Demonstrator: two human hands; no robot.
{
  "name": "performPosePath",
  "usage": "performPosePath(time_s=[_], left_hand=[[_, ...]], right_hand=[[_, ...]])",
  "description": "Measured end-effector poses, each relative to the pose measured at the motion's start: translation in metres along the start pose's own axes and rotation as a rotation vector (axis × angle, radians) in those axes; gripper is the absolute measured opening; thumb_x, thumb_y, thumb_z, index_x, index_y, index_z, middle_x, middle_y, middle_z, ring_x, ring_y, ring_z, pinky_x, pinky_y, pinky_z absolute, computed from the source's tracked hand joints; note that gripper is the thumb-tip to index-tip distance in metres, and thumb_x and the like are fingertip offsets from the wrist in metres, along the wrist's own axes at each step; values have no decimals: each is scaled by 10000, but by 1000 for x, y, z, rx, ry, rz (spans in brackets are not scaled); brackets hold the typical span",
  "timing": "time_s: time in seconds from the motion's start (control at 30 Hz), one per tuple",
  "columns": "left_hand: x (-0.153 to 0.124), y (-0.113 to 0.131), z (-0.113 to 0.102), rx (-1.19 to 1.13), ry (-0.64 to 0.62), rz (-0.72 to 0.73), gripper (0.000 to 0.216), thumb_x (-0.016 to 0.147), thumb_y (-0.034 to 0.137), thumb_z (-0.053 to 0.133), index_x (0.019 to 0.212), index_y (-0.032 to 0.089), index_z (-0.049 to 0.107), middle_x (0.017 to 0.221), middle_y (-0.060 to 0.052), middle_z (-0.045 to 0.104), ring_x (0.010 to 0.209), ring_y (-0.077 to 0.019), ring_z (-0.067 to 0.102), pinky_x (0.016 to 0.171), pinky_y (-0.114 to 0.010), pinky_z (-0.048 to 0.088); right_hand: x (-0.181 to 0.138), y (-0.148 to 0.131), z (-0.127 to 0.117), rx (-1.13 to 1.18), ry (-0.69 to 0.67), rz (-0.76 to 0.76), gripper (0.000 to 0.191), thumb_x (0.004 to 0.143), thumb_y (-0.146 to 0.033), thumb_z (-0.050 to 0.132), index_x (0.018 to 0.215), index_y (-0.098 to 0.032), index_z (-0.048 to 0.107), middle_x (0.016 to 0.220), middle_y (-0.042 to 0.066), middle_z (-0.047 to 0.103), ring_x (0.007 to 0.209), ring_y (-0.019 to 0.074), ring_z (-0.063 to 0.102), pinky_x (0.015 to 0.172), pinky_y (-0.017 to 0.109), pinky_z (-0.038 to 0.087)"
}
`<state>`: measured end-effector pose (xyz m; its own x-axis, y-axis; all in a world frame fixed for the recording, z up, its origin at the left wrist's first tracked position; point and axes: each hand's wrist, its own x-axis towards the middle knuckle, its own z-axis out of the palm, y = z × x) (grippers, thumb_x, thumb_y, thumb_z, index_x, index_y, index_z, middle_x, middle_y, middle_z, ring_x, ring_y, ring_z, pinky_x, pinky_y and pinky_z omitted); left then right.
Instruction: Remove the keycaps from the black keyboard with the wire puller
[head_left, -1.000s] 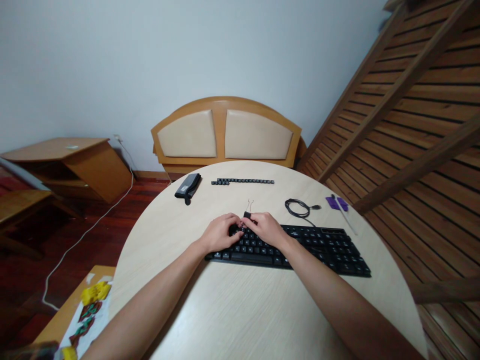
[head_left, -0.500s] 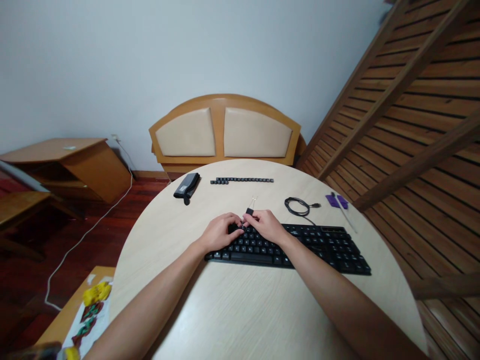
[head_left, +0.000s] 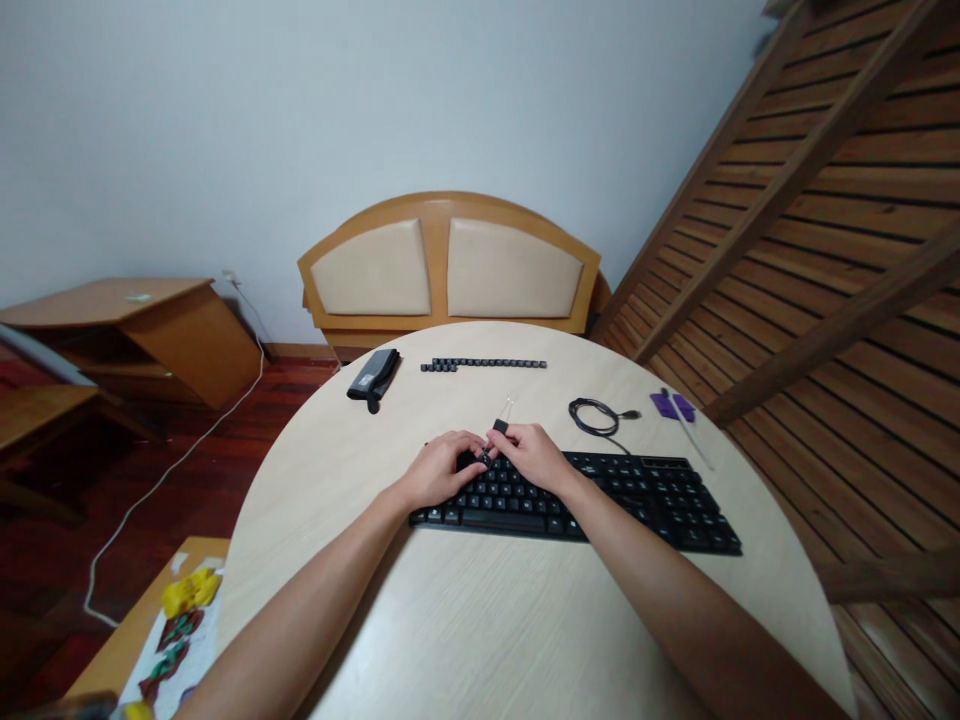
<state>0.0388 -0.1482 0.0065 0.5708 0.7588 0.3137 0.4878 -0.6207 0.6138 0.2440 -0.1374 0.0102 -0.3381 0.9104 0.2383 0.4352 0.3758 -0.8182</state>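
Two hands on the keyboard (head_left: 637, 492): I see right hand (head_left: 534, 456) pinching the wire clip (head_left: 500, 426), now tipped lower; left hand (head_left: 439, 466) curled, grip unclear.

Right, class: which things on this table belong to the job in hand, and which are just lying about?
In hand: keyboard under the left hand and right hand; binder clip in the right hand's grip; row of loose keycaps.
Lying about: grey pouch; coiled cable; purple tool.
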Motion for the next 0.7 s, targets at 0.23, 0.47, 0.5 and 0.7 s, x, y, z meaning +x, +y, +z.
performPosePath(time_s=[0.23, 0.47, 0.5, 0.7], left_hand=[[-2, 4, -1, -16, 29, -44, 169, 898, 298, 625, 1049, 223, 641, 1089, -47, 697, 1033, -209, 628, 950, -368, 481], [-4, 4, 1, -64, 73, -51, 213, 906, 323, 627, 1087, 211, 608, 1045, -51, 700, 975, -203, 646, 901, -359, 505], [-4, 4, 1, -63, 78, -45, 189, 911, 320, 622, 1065, 211, 610, 1038, -48, 699, 971, -198, 644, 896, -351, 504], [-5, 5, 0, -47, 67, 13, 149, 935, 300, 593, 1055, 214, 617, 1043, -42, 698, 973, -184, 639, 891, -324, 497]], right_hand=[[2, 2, -2, 118, -4, 12, 414, 927, -466, 533, 695, -187, 731, 859, 61, 769, 869, 208, 718, 844, 317, 522], [5, 3, -3, 195, -11, 69, 399, 879, -516, 590, 751, -163, 722, 765, 65, 757, 772, 211, 720, 801, 326, 530], [5, 3, -3, 228, -11, 77, 396, 871, -526, 599, 803, -154, 716, 741, 60, 750, 736, 205, 716, 776, 322, 534], [6, 3, -2, 314, -30, 81, 417, 857, -556, 609, 876, -142, 659, 696, 45, 719, 672, 182, 698, 706, 294, 536]])
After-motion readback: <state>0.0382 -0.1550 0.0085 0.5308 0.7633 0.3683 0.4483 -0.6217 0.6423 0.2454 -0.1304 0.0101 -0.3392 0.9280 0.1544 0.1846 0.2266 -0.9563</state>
